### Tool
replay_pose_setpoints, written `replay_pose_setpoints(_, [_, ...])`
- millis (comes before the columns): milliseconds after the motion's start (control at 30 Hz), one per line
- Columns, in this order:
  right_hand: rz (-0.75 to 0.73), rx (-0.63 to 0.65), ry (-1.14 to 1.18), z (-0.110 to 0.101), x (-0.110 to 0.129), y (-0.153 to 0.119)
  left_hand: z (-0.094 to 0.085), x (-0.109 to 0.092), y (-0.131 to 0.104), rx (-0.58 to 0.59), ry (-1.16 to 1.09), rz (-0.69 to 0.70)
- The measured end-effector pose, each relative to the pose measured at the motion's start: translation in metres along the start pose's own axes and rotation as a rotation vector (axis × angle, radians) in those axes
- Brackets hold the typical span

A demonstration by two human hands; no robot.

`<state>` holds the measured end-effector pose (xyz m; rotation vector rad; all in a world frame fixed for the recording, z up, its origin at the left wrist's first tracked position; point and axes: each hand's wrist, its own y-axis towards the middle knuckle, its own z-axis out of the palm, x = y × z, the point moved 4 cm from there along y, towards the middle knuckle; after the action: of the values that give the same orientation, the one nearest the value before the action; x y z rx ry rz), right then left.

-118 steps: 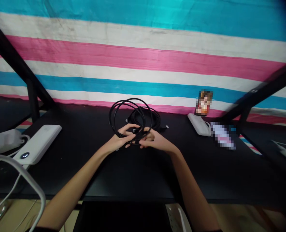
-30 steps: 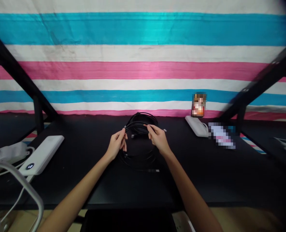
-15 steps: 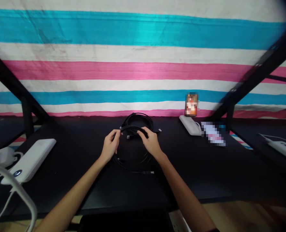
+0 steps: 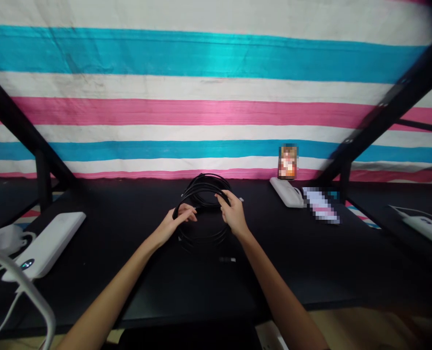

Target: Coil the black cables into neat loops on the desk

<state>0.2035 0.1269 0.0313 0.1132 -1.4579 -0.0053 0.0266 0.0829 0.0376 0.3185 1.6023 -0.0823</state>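
Observation:
A coiled black cable (image 4: 202,187) is held in a loop between my two hands, over the middle of the black table. On the loop's left side, my left hand (image 4: 177,219) is wrapped loosely, its fingertips pointing inward. My right hand (image 4: 233,211) grips the loop's right side with thumb and fingers. A connector with a pale metal tip (image 4: 233,259) lies close to me, below the loop. Just behind the held loop rests a second black coil (image 4: 210,176), partly covered by the first.
White power banks lie at the left (image 4: 48,245), back right (image 4: 286,192) and far right (image 4: 427,227). A white charger (image 4: 2,238) sits at the left edge. Dark frame bars (image 4: 380,109) slant up at both sides before a striped sheet (image 4: 201,112).
My left hand has shifted down and a little to the right around the loop. My right hand has moved slightly right along it, and the loop is spread wider and rounder.

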Motion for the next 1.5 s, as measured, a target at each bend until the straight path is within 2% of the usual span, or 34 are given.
replay_pose_setpoints(67, [0.004,-0.036,0.057,-0.001,0.002,-0.001,-0.001,-0.001,0.000,-0.060,-0.052,-0.009])
replay_pose_setpoints(133, [0.069,-0.046,0.147,0.002,0.002,-0.002,-0.002,-0.002,-0.001,-0.145,-0.114,-0.016])
replay_pose_setpoints(233, [0.176,-0.018,0.268,0.010,0.001,-0.006,-0.005,-0.003,-0.003,-0.304,-0.171,0.005])
replay_pose_setpoints(333, [0.175,0.046,0.272,0.020,0.001,-0.010,-0.009,-0.001,-0.006,-0.470,-0.253,0.035])
replay_pose_setpoints(433, [0.152,0.185,0.160,0.029,0.001,-0.015,-0.016,0.001,-0.008,-0.584,-0.362,0.062])
replay_pose_setpoints(533, [0.146,0.399,-0.029,0.035,-0.001,-0.021,-0.024,-0.001,-0.009,-0.657,-0.424,0.096])
replay_pose_setpoints(667, [0.158,0.688,-0.253,0.036,-0.011,-0.031,-0.030,-0.005,-0.010,-0.698,-0.363,0.158])
replay_pose_setpoints(800, [0.174,0.815,-0.335,0.034,-0.019,-0.033,-0.030,-0.007,-0.009,-0.676,-0.355,0.168])
replay_pose_setpoints(900, [0.164,0.787,-0.337,0.030,-0.016,-0.030,-0.029,-0.010,-0.008,-0.620,-0.354,0.166])
replay_pose_setpoints(1067, [0.119,0.659,-0.267,0.022,0.000,-0.023,-0.031,-0.016,-0.005,-0.481,-0.315,0.102])
replay_pose_setpoints(1300, [0.140,0.356,-0.011,0.020,0.011,-0.018,-0.040,-0.016,-0.003,-0.446,-0.165,0.030])
replay_pose_setpoints(1400, [0.141,0.186,0.072,0.020,0.006,-0.014,-0.036,-0.016,-0.003,-0.389,-0.106,0.028])
replay_pose_setpoints(1500, [0.129,0.111,0.134,0.022,-0.001,-0.011,-0.029,-0.018,-0.003,-0.335,-0.122,0.036])
